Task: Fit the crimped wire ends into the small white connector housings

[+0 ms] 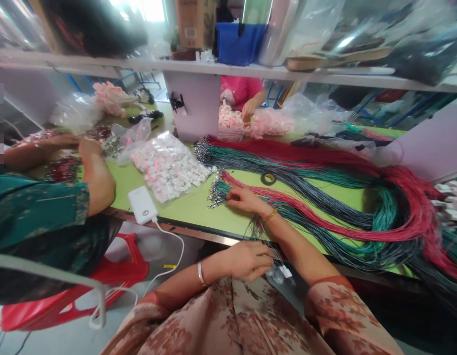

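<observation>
My right hand (245,199) reaches over a bundle of red, green and dark wires (287,209), fingers closed at its end with metal tips (216,192); which wire it pinches is hard to make out. My left hand (250,260) is low at the table's front edge, its fingers closed on thin wires. A white connector (285,271) hangs just beyond its fingertips, with coloured wires on it. Behind, a thicker bundle of red, green and dark wires (250,157) lies along the table. A roll of black tape (268,178) rests between the two bundles.
A clear bag of white connectors (171,170) and a white power bank (142,204) with a cable lie to the left. A co-worker's arm (97,170) is at far left, above a red stool (128,266). Another person's hand (252,106) works across the table, beneath a shelf (139,66).
</observation>
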### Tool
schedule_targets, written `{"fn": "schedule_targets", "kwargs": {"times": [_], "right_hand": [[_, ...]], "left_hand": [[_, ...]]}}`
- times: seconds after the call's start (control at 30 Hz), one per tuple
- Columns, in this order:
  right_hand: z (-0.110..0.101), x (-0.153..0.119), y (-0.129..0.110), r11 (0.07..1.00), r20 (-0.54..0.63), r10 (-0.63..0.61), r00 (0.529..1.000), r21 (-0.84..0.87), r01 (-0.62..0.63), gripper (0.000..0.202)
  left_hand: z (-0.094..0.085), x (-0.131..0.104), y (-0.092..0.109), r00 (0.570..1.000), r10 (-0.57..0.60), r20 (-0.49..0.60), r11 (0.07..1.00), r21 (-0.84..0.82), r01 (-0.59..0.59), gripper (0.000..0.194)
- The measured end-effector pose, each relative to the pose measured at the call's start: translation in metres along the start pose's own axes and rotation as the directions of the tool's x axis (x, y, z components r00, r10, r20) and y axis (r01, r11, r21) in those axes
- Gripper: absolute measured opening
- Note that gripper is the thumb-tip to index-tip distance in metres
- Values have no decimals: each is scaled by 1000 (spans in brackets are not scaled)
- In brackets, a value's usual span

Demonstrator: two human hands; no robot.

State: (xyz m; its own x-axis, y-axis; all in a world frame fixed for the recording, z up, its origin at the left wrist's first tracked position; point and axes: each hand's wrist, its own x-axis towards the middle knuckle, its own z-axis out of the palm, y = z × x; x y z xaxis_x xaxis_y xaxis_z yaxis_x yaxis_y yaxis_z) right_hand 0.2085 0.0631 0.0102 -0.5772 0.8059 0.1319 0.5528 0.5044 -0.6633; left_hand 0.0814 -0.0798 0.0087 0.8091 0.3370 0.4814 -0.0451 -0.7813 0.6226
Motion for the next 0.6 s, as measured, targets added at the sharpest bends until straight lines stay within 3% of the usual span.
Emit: {"fn": "schedule_targets", "kwargs": {"times": [0.07,0.13,0.17,0.23,0.27,0.33,0.37,0.43,0.6], "right_hand": [[9,-2,-3,988,-41,12,999,-151,-18,9],[17,-3,-5,957,-84,23,996,-287,-46,8],[19,-3,-5,940,-95,21,995,-336,-52,8],[23,-4,-5,916,-101,3,995,-399,-43,10],[24,-4,-5,907,-102,-12,995,-421,-32,11],[24,-4,-4,893,-105,-36,994,-450,-15,14],[23,-4,-4,889,-106,-39,994,-457,-14,14],[22,-5,-3,890,-106,-31,994,-455,-20,14],[19,-6,2,916,-122,-69,990,-401,14,12]], "left_hand": [[1,-1,-3,997,45,57,999,14,-46,23],[-16,-4,-17,995,-57,-76,998,21,58,24],[-30,-7,-27,966,-161,-204,984,40,173,24],[-67,-15,-51,801,-319,-507,894,118,431,23],[-87,-20,-64,685,-378,-623,805,145,576,24],[-122,-31,-89,536,-456,-710,588,212,781,26],[-136,-36,-99,512,-503,-696,486,262,834,27],[-153,-42,-113,511,-600,-615,347,374,860,29],[-160,-44,-121,536,-674,-508,239,537,809,30]]}}
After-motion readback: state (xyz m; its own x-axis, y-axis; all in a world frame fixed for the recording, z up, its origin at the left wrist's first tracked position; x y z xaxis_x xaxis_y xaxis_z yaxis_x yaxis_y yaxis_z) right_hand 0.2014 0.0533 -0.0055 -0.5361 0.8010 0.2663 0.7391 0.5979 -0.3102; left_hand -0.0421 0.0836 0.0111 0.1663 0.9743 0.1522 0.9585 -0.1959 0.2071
